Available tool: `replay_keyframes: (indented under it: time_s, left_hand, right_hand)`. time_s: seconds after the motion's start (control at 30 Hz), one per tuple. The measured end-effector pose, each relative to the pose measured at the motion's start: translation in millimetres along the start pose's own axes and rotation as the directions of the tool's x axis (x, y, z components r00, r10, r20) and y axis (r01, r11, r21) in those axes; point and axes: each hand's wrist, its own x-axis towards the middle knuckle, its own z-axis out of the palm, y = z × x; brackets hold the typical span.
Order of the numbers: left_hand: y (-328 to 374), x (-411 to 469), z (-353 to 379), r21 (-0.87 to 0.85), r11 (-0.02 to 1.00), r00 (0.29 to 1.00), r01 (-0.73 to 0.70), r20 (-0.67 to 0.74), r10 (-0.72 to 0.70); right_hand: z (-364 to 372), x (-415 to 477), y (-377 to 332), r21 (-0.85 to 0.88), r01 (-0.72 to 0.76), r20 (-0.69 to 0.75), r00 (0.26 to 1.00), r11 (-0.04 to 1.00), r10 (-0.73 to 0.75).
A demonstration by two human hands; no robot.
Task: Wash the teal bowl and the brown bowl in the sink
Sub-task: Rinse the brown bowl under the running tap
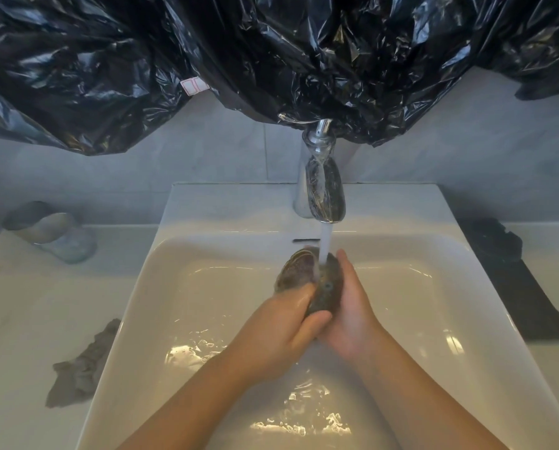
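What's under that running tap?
The brown bowl, tilted on edge, held between the left hand and right hand over the sink. Fingers hide its lower rim.

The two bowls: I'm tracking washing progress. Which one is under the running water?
The brown bowl: left hand and right hand hold it under the tap stream. The teal bowl sits on the counter, untouched.
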Motion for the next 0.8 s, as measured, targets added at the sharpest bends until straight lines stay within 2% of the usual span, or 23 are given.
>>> replay_keyframes:
  time_s: [0.07,0.13,0.23,0.3,0.33,0.37,0.43,0.47,0.5,0.57,0.63,0.7,0.73,0.8]
  left_hand:
    - [2.8,-5.8,4.7,-0.284,0.953,0.983,0.108,-0.112,-0.144]
    - [8.2,-4.8,6.8,-0.534,0.837,0.944,0.118,-0.201,-0.261]
    - [17.2,7.1,3.8,-0.638,0.759,0.913,0.128,-0.222,-0.341]
    - [21.9,12.2,3.3,-0.643,0.757,0.917,0.113,-0.226,-0.329]
    - [22.9,12.5,5.1,-0.617,0.781,0.925,0.099,-0.233,-0.301]
    - [23.1,11.8,7.2,-0.571,0.816,0.933,0.089,-0.239,-0.269]
    - [18.9,9.0,13.0,-0.504,0.859,0.943,0.089,-0.235,-0.236]
    - [16.1,8.0,15.1,-0.501,0.86,0.94,0.102,-0.234,-0.248]
    - [12.0,8.4,17.4,-0.518,0.846,0.93,0.122,-0.239,-0.281]
    - [11.7,12.6,14.6,-0.58,0.796,0.895,0.174,-0.243,-0.373]
    - [16.2,20.4,6.9,-0.643,0.727,0.855,0.243,-0.212,-0.473]
    - [22.6,28.9,-3.2,-0.73,0.615,0.838,0.296,-0.111,-0.534]
    - [24.2,32.4,-7.6,-0.781,0.534,0.834,0.323,-0.032,-0.551]
    - [24.3,37.9,-15.9,-0.867,0.34,0.822,0.365,0.128,-0.555]
  right_hand:
    - [5.6,2.5,7.4,-0.104,0.057,0.018,0.998,0.993,-0.056]
    - [8.8,0.5,11.0,-0.203,0.138,0.087,0.989,0.969,-0.122]
    - [5.5,-3.0,13.2,-0.317,0.436,0.183,0.899,0.842,-0.397]
    - [5.2,-2.5,11.0,-0.395,0.536,0.208,0.843,0.746,-0.496]
    - [6.3,-1.9,7.2,-0.434,0.525,0.16,0.845,0.732,-0.51]
    - [8.2,-0.7,2.3,-0.422,0.455,0.076,0.88,0.784,-0.47]
    - [10.8,2.4,-3.6,-0.283,0.218,-0.025,0.972,0.934,-0.234]
    - [10.9,2.8,-4.8,-0.264,0.152,-0.021,0.986,0.953,-0.163]
    - [11.2,4.6,-4.5,-0.268,0.143,-0.021,0.988,0.953,-0.154]
    - [11.3,6.1,-1.8,-0.28,0.224,-0.001,0.972,0.934,-0.233]
    - [10.4,7.2,3.2,-0.43,0.378,0.059,0.918,0.82,-0.392]
    - [2.2,9.6,8.3,-0.579,0.528,0.212,0.833,0.621,-0.511]
    - [-1.4,8.2,11.0,-0.606,0.581,0.296,0.798,0.543,-0.525]
    - [-8.7,2.9,10.9,-0.611,0.634,0.383,0.761,0.474,-0.523]
